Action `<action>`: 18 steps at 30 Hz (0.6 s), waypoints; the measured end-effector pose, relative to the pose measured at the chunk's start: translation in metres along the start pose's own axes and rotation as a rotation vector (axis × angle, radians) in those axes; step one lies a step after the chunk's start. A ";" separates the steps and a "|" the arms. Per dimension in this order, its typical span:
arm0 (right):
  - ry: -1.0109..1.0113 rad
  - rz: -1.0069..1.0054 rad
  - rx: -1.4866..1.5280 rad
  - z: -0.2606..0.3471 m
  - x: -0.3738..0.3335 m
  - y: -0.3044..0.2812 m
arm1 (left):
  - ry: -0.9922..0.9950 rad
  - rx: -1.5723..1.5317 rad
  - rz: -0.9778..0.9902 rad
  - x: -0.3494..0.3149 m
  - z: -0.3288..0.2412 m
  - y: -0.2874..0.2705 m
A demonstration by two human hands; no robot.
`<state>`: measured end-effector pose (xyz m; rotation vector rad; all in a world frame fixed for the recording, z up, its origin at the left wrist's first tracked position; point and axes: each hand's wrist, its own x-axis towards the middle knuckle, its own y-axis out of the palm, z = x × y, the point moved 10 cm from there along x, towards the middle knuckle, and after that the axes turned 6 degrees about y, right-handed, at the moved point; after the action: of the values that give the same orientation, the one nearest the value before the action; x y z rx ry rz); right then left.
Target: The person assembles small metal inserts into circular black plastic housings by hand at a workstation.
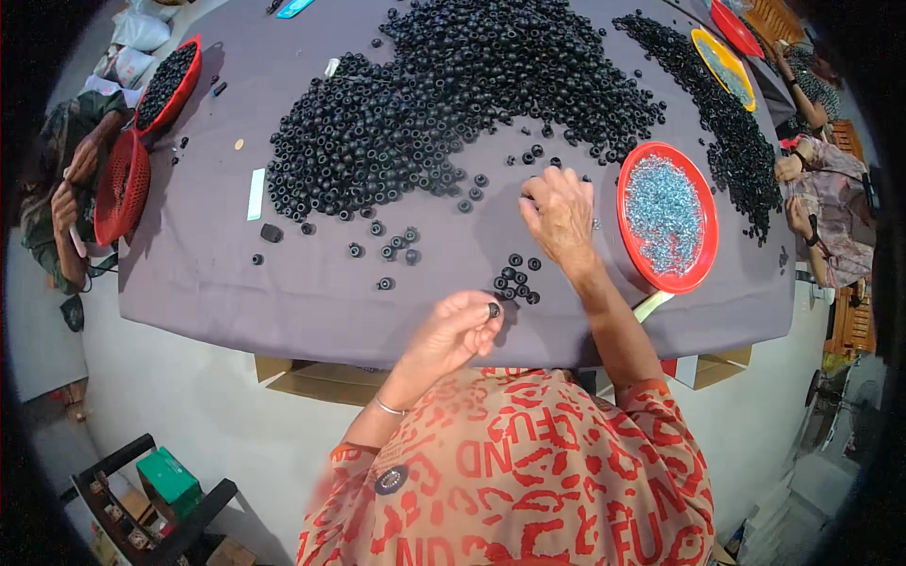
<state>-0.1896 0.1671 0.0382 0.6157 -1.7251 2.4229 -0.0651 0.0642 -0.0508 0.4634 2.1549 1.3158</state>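
My left hand (451, 332) is near the table's front edge, its thumb and fingers pinched on a small round black part (494, 309). Beyond it and to the right, my right hand (561, 209) hovers low over the cloth with curled fingers; what they hold, if anything, is too small to make out. A big heap of black ring-shaped parts (377, 132) spreads beyond both hands. Between my hands lies a small cluster of the same parts (515, 279). Just right of my right hand stands a red plate (710, 247) filled with small shiny silvery pieces (663, 212).
A long strip of small black pieces (727, 141) runs along the right. At the left edge sit red baskets (124, 189); a yellow tray (710, 57) stands far right. A white strip (256, 194) lies beside the heap. Co-workers' hands (83, 165) show at both sides.
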 end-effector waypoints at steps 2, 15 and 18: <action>-0.014 0.008 0.061 0.002 -0.003 -0.001 | -0.014 -0.014 0.023 0.000 0.000 0.002; 0.597 0.520 1.556 0.011 -0.084 -0.006 | 0.012 -0.093 0.024 -0.007 -0.004 0.022; 0.552 0.470 1.668 0.013 -0.092 -0.013 | -0.007 -0.155 0.029 -0.008 0.001 0.030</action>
<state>-0.0980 0.1726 0.0178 -0.4993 0.6898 3.3176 -0.0587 0.0744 -0.0218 0.4369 2.0281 1.4816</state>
